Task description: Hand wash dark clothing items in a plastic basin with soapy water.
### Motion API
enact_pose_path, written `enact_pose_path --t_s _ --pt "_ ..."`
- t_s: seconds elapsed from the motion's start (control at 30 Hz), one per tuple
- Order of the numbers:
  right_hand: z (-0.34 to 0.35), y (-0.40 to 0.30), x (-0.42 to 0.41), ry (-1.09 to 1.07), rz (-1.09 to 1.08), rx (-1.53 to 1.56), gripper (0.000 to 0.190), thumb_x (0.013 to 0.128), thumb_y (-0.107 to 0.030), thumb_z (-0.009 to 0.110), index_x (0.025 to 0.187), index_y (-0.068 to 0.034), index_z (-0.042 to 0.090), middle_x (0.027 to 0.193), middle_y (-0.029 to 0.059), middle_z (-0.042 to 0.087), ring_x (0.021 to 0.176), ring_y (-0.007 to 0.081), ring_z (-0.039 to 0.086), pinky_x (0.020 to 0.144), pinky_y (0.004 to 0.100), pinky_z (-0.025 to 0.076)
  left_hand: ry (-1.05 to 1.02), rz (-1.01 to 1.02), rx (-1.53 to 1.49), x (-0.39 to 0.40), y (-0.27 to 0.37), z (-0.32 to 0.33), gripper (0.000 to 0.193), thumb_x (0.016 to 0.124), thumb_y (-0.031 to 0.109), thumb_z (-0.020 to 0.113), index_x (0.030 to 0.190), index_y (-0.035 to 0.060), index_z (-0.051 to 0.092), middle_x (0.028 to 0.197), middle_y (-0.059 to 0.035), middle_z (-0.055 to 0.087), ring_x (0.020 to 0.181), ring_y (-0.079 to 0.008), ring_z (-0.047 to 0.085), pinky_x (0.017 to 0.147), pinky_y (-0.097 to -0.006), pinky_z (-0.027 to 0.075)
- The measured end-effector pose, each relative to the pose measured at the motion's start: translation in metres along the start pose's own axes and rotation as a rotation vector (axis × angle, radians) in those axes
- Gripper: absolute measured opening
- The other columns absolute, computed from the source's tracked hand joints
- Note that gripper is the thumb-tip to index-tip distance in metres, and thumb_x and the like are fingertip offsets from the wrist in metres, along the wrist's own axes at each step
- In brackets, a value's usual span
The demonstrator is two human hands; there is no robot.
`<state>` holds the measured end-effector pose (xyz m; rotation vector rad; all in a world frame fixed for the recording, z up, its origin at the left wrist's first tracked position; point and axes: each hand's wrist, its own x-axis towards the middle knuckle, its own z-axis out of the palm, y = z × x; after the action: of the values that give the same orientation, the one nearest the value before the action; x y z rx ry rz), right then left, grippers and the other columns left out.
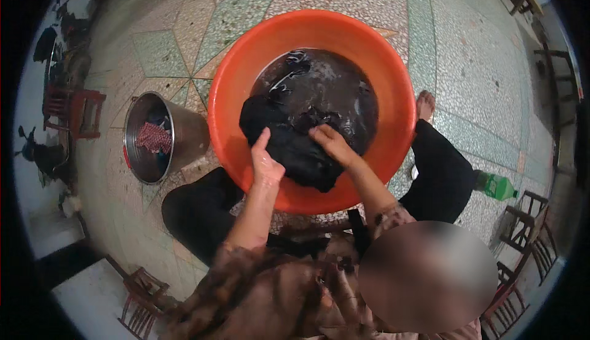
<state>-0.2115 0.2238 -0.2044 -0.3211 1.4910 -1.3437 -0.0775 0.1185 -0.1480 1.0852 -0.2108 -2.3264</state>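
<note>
A large orange plastic basin (313,20) stands on the floor between my knees, with dark, murky water (322,77) in it. A wet black cloth garment (295,155) is bunched against the basin's near left side, partly out of the water. My left hand (267,162) holds the garment's left part, thumb up; its other fingers are hidden by the cloth. On the garment's upper right edge, my right hand (332,144) grips the fabric with curled fingers. More dark fabric (297,61) seems to break the surface at the far left of the water.
Left of the basin, a metal bucket (191,130) leans over, holding a red patterned cloth (153,137) and dark cloths. A green plastic bottle (500,188) lies beyond my right knee. Wooden chairs (523,220) line the right side; a red wooden chair (87,114) is at left.
</note>
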Motion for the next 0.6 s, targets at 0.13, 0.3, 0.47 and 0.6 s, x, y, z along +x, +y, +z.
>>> enact_pose_path --t_s 0.13,0.3,0.47,0.6 --pt "-0.009 -0.048 -0.017 -0.453 0.117 -0.336 0.027 0.070 -0.018 0.072 0.091 -0.004 0.063 0.075 0.0028 0.061 0.075 0.0114 0.055 0.068 0.0269 0.043 0.032 0.056 0.039 0.007 0.008 -0.023 0.035 0.085 0.023 0.056 0.111 0.0001 0.055 0.110 -0.0142 0.059 0.102 -0.0306 0.057 0.094 -0.0462 0.042" --pt "-0.007 -0.034 0.003 0.036 -0.200 0.066 0.027 0.070 -0.005 0.063 0.097 -0.006 0.060 0.090 0.0099 0.064 0.084 0.0236 0.062 0.082 0.0327 0.047 0.109 -0.177 0.030 0.010 -0.049 -0.034 0.033 0.086 0.022 0.054 0.113 0.0029 0.054 0.110 -0.0123 0.059 0.103 -0.0284 0.056 0.091 -0.0431 0.044" --pt "0.098 -0.044 -0.069 -0.175 -0.659 -0.666 0.020 0.071 -0.028 0.061 0.076 -0.010 0.065 0.080 0.0145 0.063 0.075 0.0336 0.061 0.068 0.0417 0.048 -0.593 -0.072 -0.187 0.036 -0.050 -0.123 0.035 0.089 0.032 0.040 0.108 0.0069 0.056 0.101 -0.0063 0.060 0.095 -0.0201 0.057 0.084 -0.0363 0.046" --pt "0.051 0.001 -0.012 0.220 -0.235 -0.652 0.020 0.075 -0.025 0.059 0.067 -0.007 0.063 0.070 0.0157 0.061 0.062 0.0365 0.058 0.059 0.0421 0.048 0.267 -0.174 0.034 -0.006 -0.076 -0.036 0.031 0.087 0.036 0.040 0.092 0.0110 0.058 0.085 -0.0049 0.060 0.082 -0.0200 0.059 0.076 -0.0351 0.047"
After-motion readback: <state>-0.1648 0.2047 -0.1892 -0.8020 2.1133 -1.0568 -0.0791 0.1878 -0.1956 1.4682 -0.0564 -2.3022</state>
